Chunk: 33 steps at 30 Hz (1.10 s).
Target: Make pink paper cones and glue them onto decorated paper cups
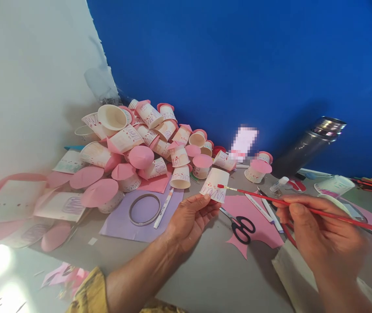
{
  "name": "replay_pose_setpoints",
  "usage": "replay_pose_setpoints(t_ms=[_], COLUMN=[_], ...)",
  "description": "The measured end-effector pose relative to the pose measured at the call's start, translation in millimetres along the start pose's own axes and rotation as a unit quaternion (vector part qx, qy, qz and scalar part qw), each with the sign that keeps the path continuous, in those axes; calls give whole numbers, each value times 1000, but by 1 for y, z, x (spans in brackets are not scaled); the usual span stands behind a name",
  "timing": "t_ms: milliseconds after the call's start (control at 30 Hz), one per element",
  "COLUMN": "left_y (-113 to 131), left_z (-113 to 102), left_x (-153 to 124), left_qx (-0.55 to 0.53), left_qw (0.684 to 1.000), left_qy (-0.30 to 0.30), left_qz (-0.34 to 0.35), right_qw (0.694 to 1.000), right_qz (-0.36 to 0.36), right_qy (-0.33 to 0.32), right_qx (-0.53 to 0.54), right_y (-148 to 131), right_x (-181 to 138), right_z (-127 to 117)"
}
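My left hand (190,217) pinches an upside-down white paper cup (215,183) with red and purple marks near its rim. A thin red-handled paintbrush (303,208) lies across my right hand (316,234), whose fingers are closed on it. The brush tip touches the cup's side. Both hands hover over the grey table (205,269).
A heap of decorated cups with pink paper lids (146,139) fills the back left. Black-handled scissors (241,226) lie on pink paper (260,226). A metal ring (145,209) and a pen (163,208) rest on lilac paper. A steel flask (310,143) leans against the blue wall.
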State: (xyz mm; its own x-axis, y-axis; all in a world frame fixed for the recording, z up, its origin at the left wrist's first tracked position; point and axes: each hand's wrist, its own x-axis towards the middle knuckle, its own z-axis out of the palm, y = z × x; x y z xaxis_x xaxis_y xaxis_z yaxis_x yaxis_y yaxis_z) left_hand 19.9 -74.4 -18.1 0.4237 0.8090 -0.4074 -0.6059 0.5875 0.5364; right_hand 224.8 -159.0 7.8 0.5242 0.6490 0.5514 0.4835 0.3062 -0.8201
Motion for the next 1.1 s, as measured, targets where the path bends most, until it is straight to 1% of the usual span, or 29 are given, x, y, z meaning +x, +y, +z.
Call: replay_pose_setpoints(t_ms=[100,333,567,767,967,1100], left_y=[0,0,-2,-1,0,0], left_z=[0,0,-3,-1,0,0], left_x=[0,0,-1,-1,-1,-1], left_qx=[-4,0,28,18,15,21], left_qw=[1000,1000,999,1000,1000,1000], left_qy=[-8,1,-22,-14,-10,-6], left_qz=[-5,-7,13,15,10,10], right_qw=[1000,1000,1000,1000,1000,1000], right_qz=[2,3,16,3,4,2], right_qy=[-5,4,-9,6,-15,3], right_qx=[-1,19,15,27,12,22], right_y=[1,-4,0,-5,1,-3], right_x=[1,0,0,0,-1,0], right_z=[1,0,-1,0,-1,0])
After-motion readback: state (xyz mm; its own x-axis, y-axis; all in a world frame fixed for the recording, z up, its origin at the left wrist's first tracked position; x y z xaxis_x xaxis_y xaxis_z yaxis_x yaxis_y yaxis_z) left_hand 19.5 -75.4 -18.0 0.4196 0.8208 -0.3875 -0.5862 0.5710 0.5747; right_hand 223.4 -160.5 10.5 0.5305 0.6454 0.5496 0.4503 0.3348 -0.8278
